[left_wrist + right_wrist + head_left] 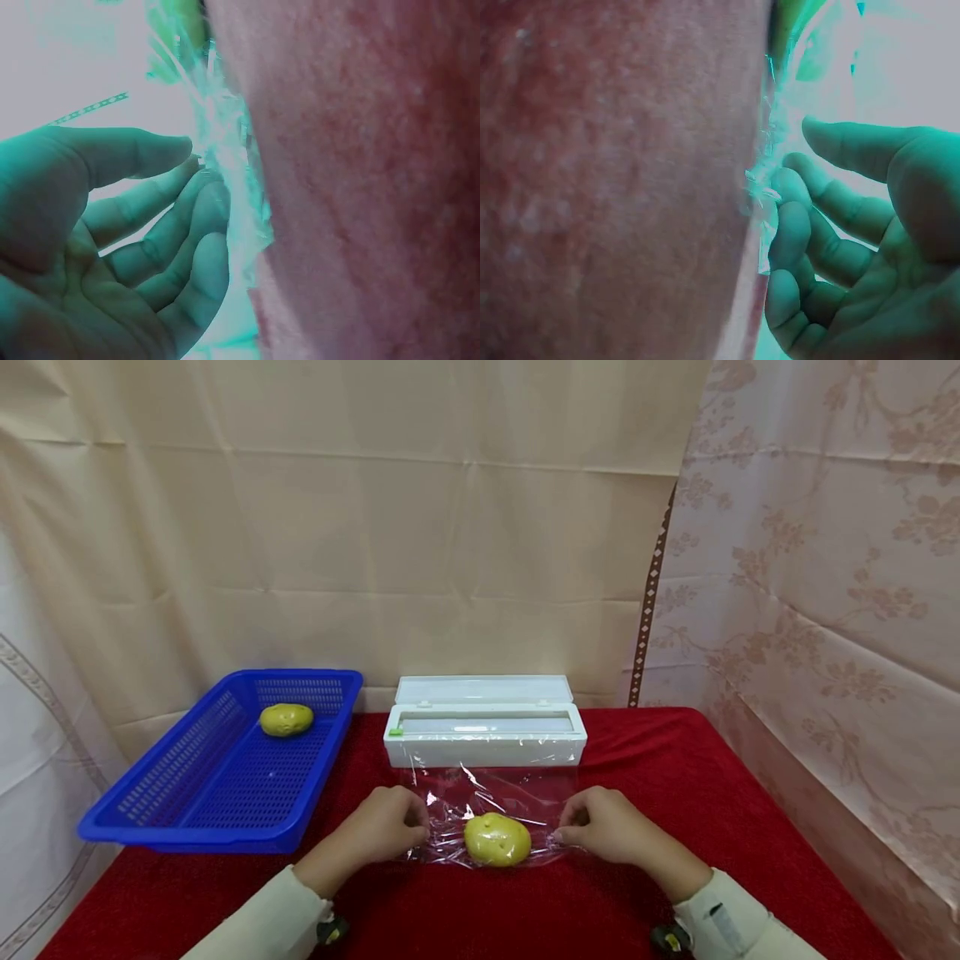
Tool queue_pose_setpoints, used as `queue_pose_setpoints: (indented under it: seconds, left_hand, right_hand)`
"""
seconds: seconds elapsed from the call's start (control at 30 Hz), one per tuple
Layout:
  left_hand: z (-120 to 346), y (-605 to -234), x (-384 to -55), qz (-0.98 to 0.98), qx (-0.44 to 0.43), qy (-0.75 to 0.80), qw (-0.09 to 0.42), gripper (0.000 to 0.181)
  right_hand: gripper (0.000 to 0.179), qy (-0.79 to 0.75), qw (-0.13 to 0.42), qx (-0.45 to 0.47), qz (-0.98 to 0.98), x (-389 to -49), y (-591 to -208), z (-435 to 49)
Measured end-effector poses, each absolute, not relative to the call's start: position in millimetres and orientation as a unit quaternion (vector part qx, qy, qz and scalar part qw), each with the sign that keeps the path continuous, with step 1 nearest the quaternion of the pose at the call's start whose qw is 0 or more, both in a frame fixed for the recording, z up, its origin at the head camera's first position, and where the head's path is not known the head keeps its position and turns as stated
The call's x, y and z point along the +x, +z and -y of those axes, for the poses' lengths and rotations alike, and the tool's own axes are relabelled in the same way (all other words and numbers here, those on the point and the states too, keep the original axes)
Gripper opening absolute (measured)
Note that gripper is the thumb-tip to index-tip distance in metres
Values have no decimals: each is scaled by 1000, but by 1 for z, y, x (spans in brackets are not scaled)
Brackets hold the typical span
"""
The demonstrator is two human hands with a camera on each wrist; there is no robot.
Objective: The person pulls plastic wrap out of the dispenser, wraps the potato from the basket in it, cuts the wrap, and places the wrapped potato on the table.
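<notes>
A yellow potato (pixel 497 840) lies on a sheet of clear plastic wrap (pixel 480 789) drawn from a white wrap dispenser (pixel 485 750). At the sheet's left edge my left hand (pixel 392 823) pinches the wrap; in the left wrist view, thumb and forefinger (pixel 124 206) meet at the crinkled film. My right hand (pixel 606 823) is at the right edge, its fingers bent beside the film. A gap shows between thumb and forefinger of that hand (pixel 847 217) in the right wrist view, the fingertips touching the wrap. Both wrist views show only a sliver of the potato.
A blue plastic basket (pixel 247 760) stands on the left, with another potato (pixel 287 720) inside. The dispenser's lid (pixel 482 688) is raised, and a green slider (pixel 395 732) sits at its left end. Red cloth (pixel 660 760) covers the table; curtains hang behind.
</notes>
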State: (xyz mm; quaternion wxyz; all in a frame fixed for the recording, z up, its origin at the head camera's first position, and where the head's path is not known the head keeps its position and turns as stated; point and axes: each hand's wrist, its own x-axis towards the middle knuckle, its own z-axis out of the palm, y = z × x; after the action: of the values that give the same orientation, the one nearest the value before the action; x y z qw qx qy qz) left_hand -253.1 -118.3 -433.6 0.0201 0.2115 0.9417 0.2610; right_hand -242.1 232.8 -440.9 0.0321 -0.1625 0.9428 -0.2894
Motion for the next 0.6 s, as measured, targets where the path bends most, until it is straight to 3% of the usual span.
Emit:
queue_pose_setpoints:
  seconds: [0.2,0.3,0.47,0.6]
  left_hand:
    - [106,-419,-234,-930,267,248,-59,15]
    - [92,-416,-224,-918,315,225,-92,31]
    - [70,-424,-218,-920,343,172,-86,57]
    - [63,-434,-220,-924,339,162,-71,63]
  right_hand:
    - [21,-309,7,-212,-927,-230,-425,-222]
    - [27,-278,-22,-262,-924,-223,-420,-206]
    - [41,-215,-53,-307,-926,-214,-422,-180]
    - [51,-213,-54,-311,-925,-213,-427,-170]
